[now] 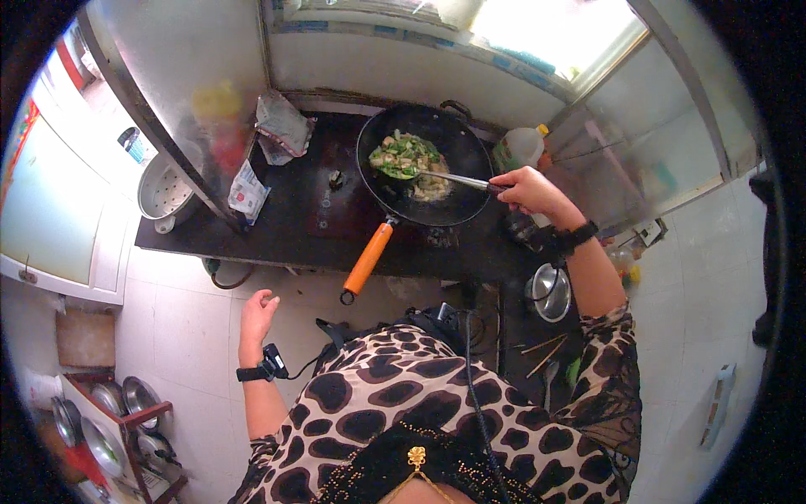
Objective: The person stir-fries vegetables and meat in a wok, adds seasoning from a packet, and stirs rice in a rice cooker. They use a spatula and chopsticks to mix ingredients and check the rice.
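Observation:
My right hand (529,192) grips the dark handle of a long-handled metal cooking utensil (453,180). The utensil's head is hidden among chopped green vegetables and pale pieces of food (406,157) in a black wok (463,205). The pale pieces lie partly apart, to the right of the greens. An orange handle (368,261) sticks out from the wok toward me, and nothing holds it. Lower left, my left hand (257,315) hangs in front of the counter with loosely curled fingers and nothing in it.
Foil-like packets (283,129) and a small printed packet (249,192) sit left on the dark counter (283,233). A perforated metal pot (167,189) stands beyond a glass partition. Right are a yellow-capped plastic jug (522,148), a metal bowl (551,293) and chopsticks (546,354).

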A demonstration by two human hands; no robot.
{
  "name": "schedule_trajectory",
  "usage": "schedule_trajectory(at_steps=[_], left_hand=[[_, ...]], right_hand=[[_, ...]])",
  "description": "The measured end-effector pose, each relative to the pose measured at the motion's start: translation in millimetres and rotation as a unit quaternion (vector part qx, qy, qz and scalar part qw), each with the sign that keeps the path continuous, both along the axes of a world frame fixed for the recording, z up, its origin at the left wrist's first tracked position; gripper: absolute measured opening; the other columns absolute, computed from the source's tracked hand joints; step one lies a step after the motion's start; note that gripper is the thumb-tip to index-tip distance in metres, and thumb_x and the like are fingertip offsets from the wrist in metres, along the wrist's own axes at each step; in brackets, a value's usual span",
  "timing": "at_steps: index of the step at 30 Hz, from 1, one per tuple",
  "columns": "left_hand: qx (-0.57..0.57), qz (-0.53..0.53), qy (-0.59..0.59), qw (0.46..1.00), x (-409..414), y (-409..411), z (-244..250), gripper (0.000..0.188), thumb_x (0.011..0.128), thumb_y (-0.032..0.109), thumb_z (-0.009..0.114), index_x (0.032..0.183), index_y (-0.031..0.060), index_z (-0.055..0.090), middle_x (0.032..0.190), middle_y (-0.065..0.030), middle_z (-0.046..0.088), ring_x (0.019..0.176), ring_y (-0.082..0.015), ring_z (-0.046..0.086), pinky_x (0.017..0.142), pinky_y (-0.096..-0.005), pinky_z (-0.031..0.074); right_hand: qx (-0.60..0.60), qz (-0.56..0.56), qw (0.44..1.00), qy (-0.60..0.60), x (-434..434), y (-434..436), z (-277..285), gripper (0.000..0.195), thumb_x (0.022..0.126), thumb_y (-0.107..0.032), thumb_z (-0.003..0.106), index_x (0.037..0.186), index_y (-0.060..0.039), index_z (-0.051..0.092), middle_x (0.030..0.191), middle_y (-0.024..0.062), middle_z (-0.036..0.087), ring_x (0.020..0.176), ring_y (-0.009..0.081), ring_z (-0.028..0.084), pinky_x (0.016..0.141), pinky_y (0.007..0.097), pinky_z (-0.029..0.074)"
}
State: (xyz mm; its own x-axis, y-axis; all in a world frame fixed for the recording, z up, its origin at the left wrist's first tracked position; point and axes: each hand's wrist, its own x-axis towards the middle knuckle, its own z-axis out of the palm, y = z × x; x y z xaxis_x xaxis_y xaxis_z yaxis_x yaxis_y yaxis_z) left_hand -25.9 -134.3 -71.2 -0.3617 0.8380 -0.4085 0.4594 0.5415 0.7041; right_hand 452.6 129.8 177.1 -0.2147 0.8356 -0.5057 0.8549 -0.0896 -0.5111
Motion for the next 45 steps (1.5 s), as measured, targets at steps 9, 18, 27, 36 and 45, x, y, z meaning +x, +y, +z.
schedule_trajectory(at_steps=[9,18,27,36,45], left_hand=[[0.012,0.004,0.027,1.000,-15,-11,-15,0.037,0.086,0.021,0.065,0.116,0.0004,0.060,0.082,-0.0103,0.067,0.069,-0.0169,0.062,0.066,-0.0305,0.050],[-0.009,0.017,0.004,1.000,-6,-4,10,0.041,0.084,0.026,0.067,0.117,0.0017,0.061,0.094,-0.0165,0.069,0.087,-0.0279,0.066,0.080,-0.0371,0.050],[-0.031,0.018,0.014,0.999,-4,-11,10,0.041,0.084,0.027,0.067,0.117,0.0034,0.061,0.091,-0.0159,0.069,0.086,-0.0274,0.066,0.079,-0.0372,0.050],[-0.011,0.023,0.006,1.000,-5,-17,-10,0.040,0.084,0.028,0.066,0.116,0.0033,0.061,0.089,-0.0152,0.069,0.084,-0.0272,0.066,0.078,-0.0368,0.050],[-0.015,0.026,-0.003,1.000,-5,-15,-15,0.041,0.084,0.028,0.068,0.116,0.0027,0.062,0.092,-0.0155,0.069,0.085,-0.0268,0.066,0.078,-0.0359,0.051]], right_hand=[[0.004,-0.076,0.995,0.058,23,-5,29,0.041,0.085,-0.009,0.061,0.126,-0.0068,0.061,0.062,0.0000,0.055,0.042,0.0051,0.042,0.036,0.0221,0.031],[0.070,-0.056,0.996,0.013,5,18,-16,0.042,0.085,-0.010,0.061,0.128,-0.0086,0.060,0.062,0.0016,0.055,0.047,0.0088,0.048,0.041,0.0259,0.040],[0.003,-0.035,0.999,-0.040,4,10,-5,0.045,0.083,-0.012,0.062,0.128,-0.0121,0.060,0.063,0.0029,0.057,0.046,0.0101,0.050,0.042,0.0274,0.042],[0.087,0.014,0.994,-0.065,26,10,-2,0.040,0.081,-0.012,0.064,0.122,-0.0126,0.065,0.066,0.0039,0.062,0.054,0.0097,0.056,0.046,0.0276,0.046],[0.192,0.134,0.941,-0.243,28,-6,42,0.039,0.077,-0.017,0.066,0.116,-0.0168,0.068,0.093,0.0125,0.071,0.082,0.0265,0.069,0.078,0.0362,0.054]])
